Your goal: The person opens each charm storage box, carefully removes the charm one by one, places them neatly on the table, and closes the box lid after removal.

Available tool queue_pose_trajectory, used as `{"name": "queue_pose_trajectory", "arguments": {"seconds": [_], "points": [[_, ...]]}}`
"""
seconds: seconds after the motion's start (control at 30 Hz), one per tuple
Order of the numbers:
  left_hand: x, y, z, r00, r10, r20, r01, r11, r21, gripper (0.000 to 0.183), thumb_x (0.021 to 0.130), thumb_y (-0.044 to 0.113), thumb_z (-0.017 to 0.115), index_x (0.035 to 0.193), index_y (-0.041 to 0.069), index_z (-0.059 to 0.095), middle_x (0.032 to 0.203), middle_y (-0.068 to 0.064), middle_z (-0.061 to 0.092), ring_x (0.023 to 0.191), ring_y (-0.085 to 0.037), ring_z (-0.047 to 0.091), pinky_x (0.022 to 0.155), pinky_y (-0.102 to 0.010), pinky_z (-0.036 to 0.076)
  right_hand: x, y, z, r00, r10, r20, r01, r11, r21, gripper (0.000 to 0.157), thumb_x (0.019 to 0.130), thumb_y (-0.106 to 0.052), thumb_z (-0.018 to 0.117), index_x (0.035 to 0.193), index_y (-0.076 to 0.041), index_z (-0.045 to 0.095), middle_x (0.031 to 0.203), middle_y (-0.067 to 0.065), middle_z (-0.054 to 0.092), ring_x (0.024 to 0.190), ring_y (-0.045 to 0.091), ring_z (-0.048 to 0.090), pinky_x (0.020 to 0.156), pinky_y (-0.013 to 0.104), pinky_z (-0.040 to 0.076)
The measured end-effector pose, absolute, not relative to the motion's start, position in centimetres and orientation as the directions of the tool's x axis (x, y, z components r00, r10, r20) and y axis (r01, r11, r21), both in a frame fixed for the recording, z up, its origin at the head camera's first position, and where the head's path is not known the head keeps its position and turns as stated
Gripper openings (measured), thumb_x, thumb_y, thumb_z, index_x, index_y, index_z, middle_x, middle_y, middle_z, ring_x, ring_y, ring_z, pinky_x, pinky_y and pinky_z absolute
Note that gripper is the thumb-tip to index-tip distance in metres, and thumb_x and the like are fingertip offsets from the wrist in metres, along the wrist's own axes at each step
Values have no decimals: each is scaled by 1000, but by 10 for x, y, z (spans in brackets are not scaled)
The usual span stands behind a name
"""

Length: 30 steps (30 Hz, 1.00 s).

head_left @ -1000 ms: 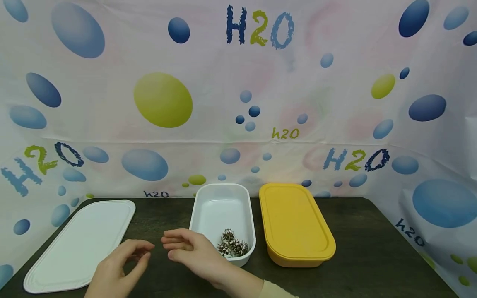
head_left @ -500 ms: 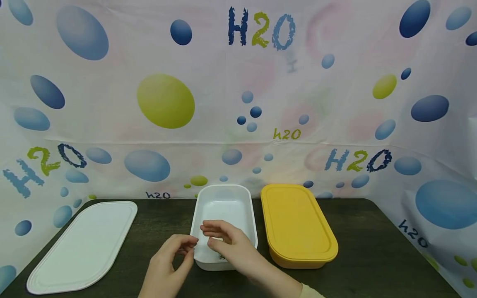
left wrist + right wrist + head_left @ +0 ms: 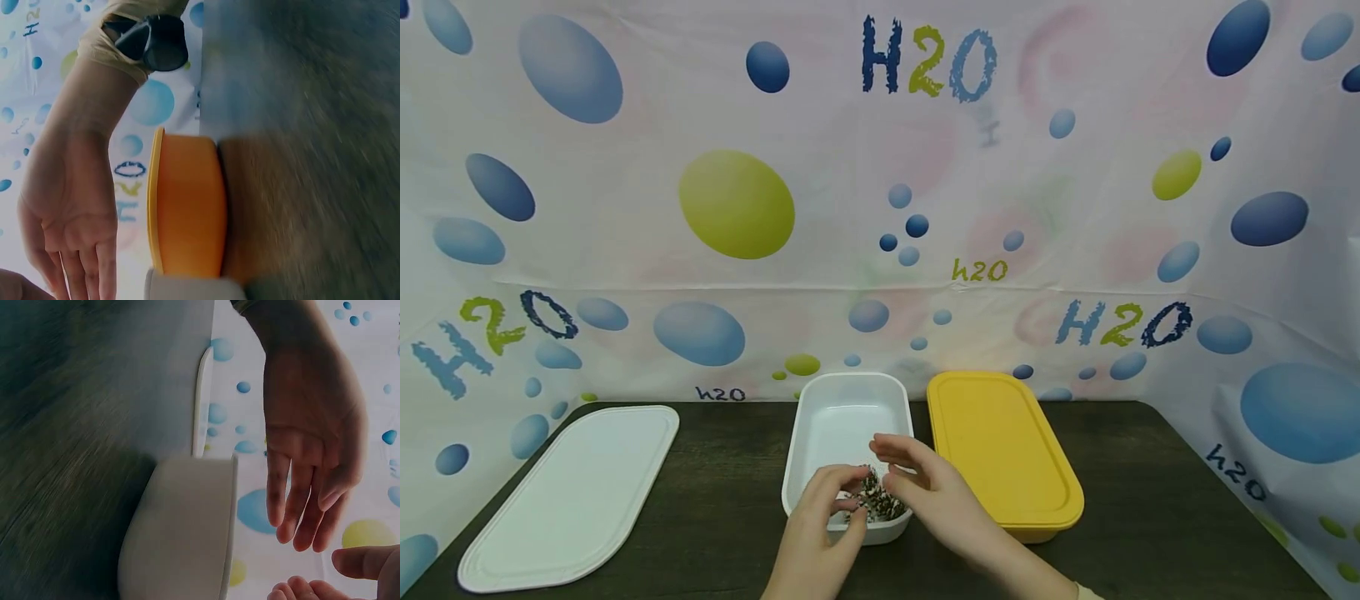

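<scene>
My left hand (image 3: 816, 529) is over the near left end of a white container (image 3: 847, 379), its fingers loosely bent with a gap before the thumb. Frosted pine cones (image 3: 883, 502) lie in that end, partly hidden by my fingers. On the other side hovers my right hand (image 3: 940, 500), above the container's near right side, fingers extended and holding nothing. In the left wrist view the right hand (image 3: 72, 212) appears palm-on. The right wrist view shows the left hand (image 3: 319, 450), also without anything in it, above the white container's wall (image 3: 181, 525).
A yellow container with a yellow lid (image 3: 1003, 450) stands just right of the white one. To the left, a flat white lid (image 3: 572, 500) lies on the dark table (image 3: 715, 492). Behind rises a white cloth backdrop (image 3: 835, 167) with printed bubbles.
Both hands have moved right, from between the white lid and the white container to above the container's near end. The head view has shifted slightly; containers and lid stay put.
</scene>
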<state>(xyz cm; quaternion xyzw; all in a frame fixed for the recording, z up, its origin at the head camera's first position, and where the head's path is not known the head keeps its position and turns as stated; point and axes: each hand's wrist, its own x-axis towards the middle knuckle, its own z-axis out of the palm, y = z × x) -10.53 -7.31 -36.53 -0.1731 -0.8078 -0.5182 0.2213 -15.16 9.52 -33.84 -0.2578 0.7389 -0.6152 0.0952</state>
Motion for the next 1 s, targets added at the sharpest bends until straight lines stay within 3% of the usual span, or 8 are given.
{"name": "queue_pose_trajectory", "arguments": {"seconds": [0.13, 0.3, 0.67, 1.0], "points": [[-106, -61, -365, -898, 97, 430, 436, 340, 833, 41, 88, -4, 59, 128, 7, 54, 123, -6, 53, 112, -24, 54, 91, -34, 49, -155, 109, -339, -871, -460, 175, -272, 153, -950, 46, 98, -20, 56, 138, 0, 45, 139, 17, 47, 128, 33, 43, 102, 43, 40], [-108, -45, -365, -917, 140, 374, 398, 244, 884, 53, 89, -2, 58, 139, 6, 45, 138, -12, 44, 129, -29, 42, 100, -37, 41, -159, 123, -340, -899, -400, 181, -278, 199, -940, 43, 96, -14, 57, 136, 1, 47, 138, 16, 48, 128, 32, 44, 104, 47, 36], [-113, -14, -370, -936, 198, 292, 316, 101, 944, 65, 90, 4, 58, 148, 3, 29, 153, -17, 23, 139, -31, 26, 107, -42, 29, -168, 153, -338, -948, -275, 160, -258, 370, -893, 42, 95, -11, 59, 135, -4, 49, 138, 10, 50, 130, 29, 42, 108, 50, 28], [-119, 0, -372, -954, 274, 121, 152, 97, 984, 80, 91, 14, 58, 153, 7, 8, 157, -17, 2, 140, -40, 14, 107, -58, 22, -177, 182, -338, -964, -221, 149, -242, 489, -838, 47, 97, -12, 56, 140, -2, 43, 144, 17, 42, 135, 36, 33, 108, 55, 24]]}}
